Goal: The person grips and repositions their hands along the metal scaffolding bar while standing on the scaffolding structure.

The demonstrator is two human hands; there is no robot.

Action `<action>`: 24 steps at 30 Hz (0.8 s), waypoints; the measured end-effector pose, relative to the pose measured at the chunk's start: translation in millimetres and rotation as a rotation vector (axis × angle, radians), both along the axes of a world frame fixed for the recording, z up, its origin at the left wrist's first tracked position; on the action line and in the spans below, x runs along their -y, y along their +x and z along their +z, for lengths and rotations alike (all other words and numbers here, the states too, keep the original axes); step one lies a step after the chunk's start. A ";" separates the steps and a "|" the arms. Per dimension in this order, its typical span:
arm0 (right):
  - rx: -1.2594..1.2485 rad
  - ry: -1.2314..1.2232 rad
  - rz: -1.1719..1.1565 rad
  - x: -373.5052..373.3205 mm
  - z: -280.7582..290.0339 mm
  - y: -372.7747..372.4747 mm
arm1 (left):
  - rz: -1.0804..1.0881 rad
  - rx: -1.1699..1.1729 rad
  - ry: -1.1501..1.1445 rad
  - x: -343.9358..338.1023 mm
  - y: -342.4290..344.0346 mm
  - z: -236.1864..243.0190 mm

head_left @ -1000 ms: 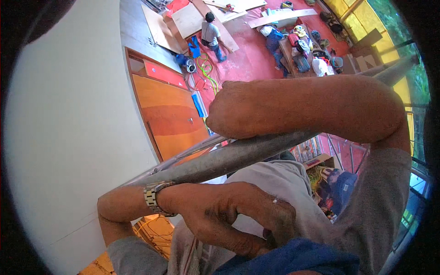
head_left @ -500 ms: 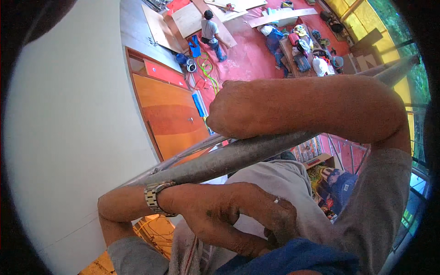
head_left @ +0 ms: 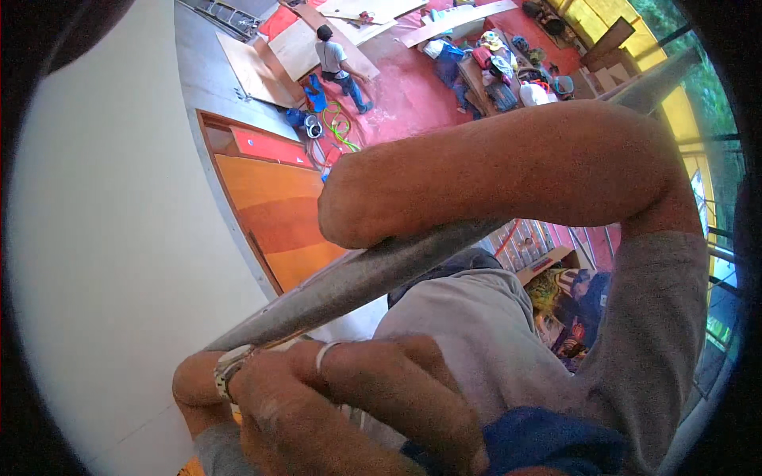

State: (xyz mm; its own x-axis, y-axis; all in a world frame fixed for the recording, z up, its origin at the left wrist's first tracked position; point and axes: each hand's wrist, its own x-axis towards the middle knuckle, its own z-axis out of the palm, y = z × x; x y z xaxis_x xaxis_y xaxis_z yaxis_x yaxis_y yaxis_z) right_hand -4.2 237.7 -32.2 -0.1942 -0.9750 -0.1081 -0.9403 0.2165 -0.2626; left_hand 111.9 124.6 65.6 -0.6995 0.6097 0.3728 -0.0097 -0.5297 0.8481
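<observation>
I look down from high up. A grey metal pole (head_left: 373,274) runs diagonally across the view. My right arm, in a grey sleeve, hooks over the pole, and my right hand (head_left: 341,214) bends down against it with the fingers hidden behind it. Low in the view, my left hand (head_left: 333,404) wears a wristwatch (head_left: 228,369) and a ring. Its bent fingers lie over my grey shirt (head_left: 468,333), with the tips at a blue cloth (head_left: 548,440). The palm faces away, so I cannot see whether anything is in it.
A white wall (head_left: 119,238) fills the left. Far below lie an orange panel (head_left: 278,214) and a red floor (head_left: 413,95) with boards, bags and tools. A person (head_left: 337,59) stands there among green hoses. A yellow wall is at the upper right.
My left hand has come closer to the camera and shifted slightly down and to the left. The right arm stays hooked over the pole.
</observation>
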 end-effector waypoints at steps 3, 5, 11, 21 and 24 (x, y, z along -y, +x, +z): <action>-0.025 -0.040 0.020 -2.1 -4.9 -1.5 | 0.239 0.073 0.004 -19.5 36.2 7.3; -0.047 -0.084 0.037 -2.3 -8.2 -1.3 | 0.436 0.220 0.014 -23.6 43.0 4.8; -0.110 -0.294 0.107 -8.3 -25.1 -2.3 | 0.000 -0.163 0.177 4.6 13.4 -16.4; -0.113 -0.229 0.122 -2.7 -20.4 2.4 | 0.015 -0.015 0.097 18.6 36.5 -14.9; -0.090 -0.106 0.091 5.3 -18.0 -1.4 | -0.012 0.004 0.108 40.5 47.8 -24.1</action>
